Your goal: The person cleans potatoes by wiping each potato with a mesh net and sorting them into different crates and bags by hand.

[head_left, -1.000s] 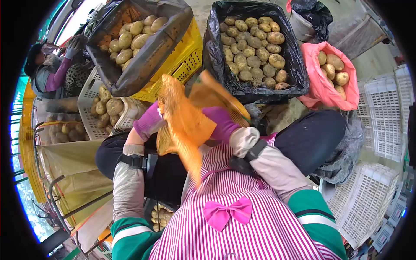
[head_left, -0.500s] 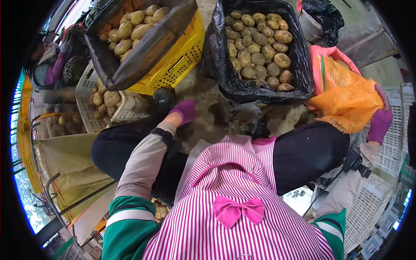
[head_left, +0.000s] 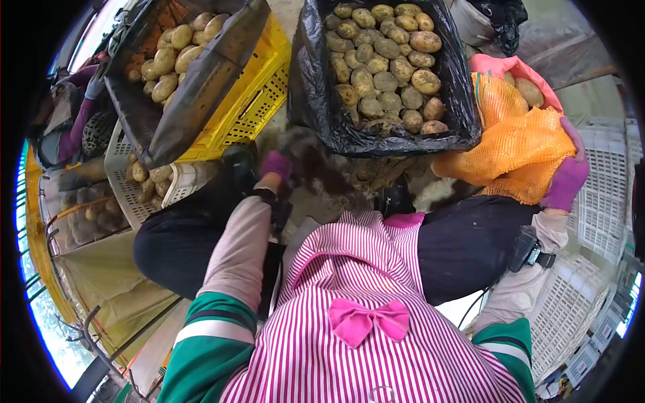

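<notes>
My right hand (head_left: 568, 171), in a purple glove, is closed on the edge of an orange mesh bag (head_left: 531, 144). The bag hangs over my right knee, beside a pink sack (head_left: 500, 66) with potatoes showing in its mouth. My left hand (head_left: 277, 166), also gloved in purple, is low over the floor by my left boot; motion and the angle hide its fingers. Close to it is a dark brown blurred shape (head_left: 312, 158) whose kind I cannot make out. In front of me stands a crate lined with black plastic (head_left: 310, 101), filled with potatoes (head_left: 386, 80).
At front left, a yellow crate (head_left: 252, 107) with a dark liner holds more potatoes (head_left: 171, 57). Below it is a white crate (head_left: 138, 201) of potatoes. Stacked white crates (head_left: 571, 302) stand at my right. Another person (head_left: 67, 127) is at far left.
My left hand has shifted slightly left, and a dark blur now shows beside it. My right hand and the mesh bag have moved a little left. The view has tilted slightly.
</notes>
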`<state>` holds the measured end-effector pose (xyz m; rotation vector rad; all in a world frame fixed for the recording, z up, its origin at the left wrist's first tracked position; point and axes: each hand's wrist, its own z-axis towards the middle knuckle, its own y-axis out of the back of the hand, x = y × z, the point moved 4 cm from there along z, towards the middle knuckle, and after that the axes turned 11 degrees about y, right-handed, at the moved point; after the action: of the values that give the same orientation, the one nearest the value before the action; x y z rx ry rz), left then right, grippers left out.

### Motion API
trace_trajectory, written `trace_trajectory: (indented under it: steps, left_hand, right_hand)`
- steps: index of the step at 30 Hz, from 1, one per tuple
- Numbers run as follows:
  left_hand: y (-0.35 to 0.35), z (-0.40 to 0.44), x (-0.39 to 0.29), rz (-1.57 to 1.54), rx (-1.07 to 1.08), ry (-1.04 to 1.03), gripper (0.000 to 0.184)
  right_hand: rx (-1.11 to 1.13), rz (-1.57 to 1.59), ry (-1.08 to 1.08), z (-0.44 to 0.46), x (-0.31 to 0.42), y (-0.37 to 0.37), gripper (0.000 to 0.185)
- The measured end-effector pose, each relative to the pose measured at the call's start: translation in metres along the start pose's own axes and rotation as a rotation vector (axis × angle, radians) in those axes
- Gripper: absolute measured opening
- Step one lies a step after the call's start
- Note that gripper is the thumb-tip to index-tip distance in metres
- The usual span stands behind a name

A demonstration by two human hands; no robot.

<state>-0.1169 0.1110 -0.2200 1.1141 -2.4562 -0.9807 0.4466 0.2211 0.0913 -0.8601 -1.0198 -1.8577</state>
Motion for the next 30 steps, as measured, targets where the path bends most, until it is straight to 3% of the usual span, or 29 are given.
trace_trajectory:
  steps: [1, 2, 4, 8, 10, 12, 15, 16, 17, 19, 20, 22, 25, 26, 27, 30]
  left_hand:
    - [-0.02, 0.023, 0.013, 0.0, -0.004, 0.007, 0.036]
    - [-0.045, 0.044, 0.016, 0.333, -0.043, -0.265, 0.04]
    - [-0.02, -0.023, -0.017, 0.283, -0.072, -0.13, 0.054]
    - [-0.073, -0.098, -0.1, 0.209, 0.201, -0.288, 0.071]
    - [-0.073, -0.133, -0.125, -0.037, 0.284, -0.294, 0.075]
    - [-0.116, -0.112, -0.14, -0.14, 0.184, -0.36, 0.063]
    - [-0.17, -0.072, -0.161, 0.204, -0.143, -0.601, 0.046]
    - [-0.182, -0.072, -0.166, 0.537, 0.035, -0.779, 0.038]
    - [-0.182, -0.073, -0.163, 0.541, 0.038, -0.785, 0.038]
    - [-0.184, -0.081, -0.155, 0.274, -0.039, -1.018, 0.025]
    - [-0.189, -0.081, -0.147, 0.278, -0.045, -1.023, 0.025]
    - [-0.199, -0.076, -0.142, 0.03, 0.173, -0.911, 0.032]
    - [-0.183, -0.098, -0.158, -0.742, 0.38, -0.384, 0.024]
    - [-0.128, -0.149, -0.174, -0.735, 0.512, -0.312, 0.029]
    - [-0.122, -0.154, -0.183, -0.744, 0.494, -0.348, 0.029]
    - [-0.113, -0.177, -0.201, -1.042, 0.703, -0.557, 0.031]
  right_hand:
    - [-0.01, 0.039, -0.006, 0.003, 0.004, -0.003, 0.036]
    - [-0.009, 0.048, -0.008, 0.005, 0.009, -0.008, 0.036]
    - [-0.141, 0.238, -0.089, 0.007, 0.02, -0.019, 0.046]
    - [-0.106, 0.193, -0.053, 0.003, 0.042, -0.032, 0.042]
    - [-0.155, 0.18, -0.033, 0.003, 0.051, -0.035, 0.04]
    - [-0.186, 0.218, -0.033, 0.004, 0.053, -0.037, 0.039]
    - [-0.207, 0.234, -0.004, 0.006, 0.049, -0.037, 0.038]
    - [-0.194, 0.214, 0.024, 0.007, 0.049, -0.036, 0.037]
    - [-0.2, 0.208, 0.022, 0.008, 0.047, -0.034, 0.037]
    - [-0.213, 0.172, 0.084, 0.008, 0.048, -0.03, 0.035]
    - [-0.22, 0.174, 0.089, 0.005, 0.047, -0.026, 0.035]
    - [-0.288, 0.232, 0.018, -0.005, 0.037, -0.018, 0.033]
    - [-0.409, 0.343, 0.013, 0.002, 0.022, -0.002, 0.031]
    - [-0.423, 0.354, 0.051, -0.001, 0.016, 0.005, 0.031]
    - [-0.448, 0.342, 0.035, -0.004, 0.006, 0.014, 0.031]
    - [-0.526, 0.425, 0.075, -0.012, 0.008, 0.029, 0.031]
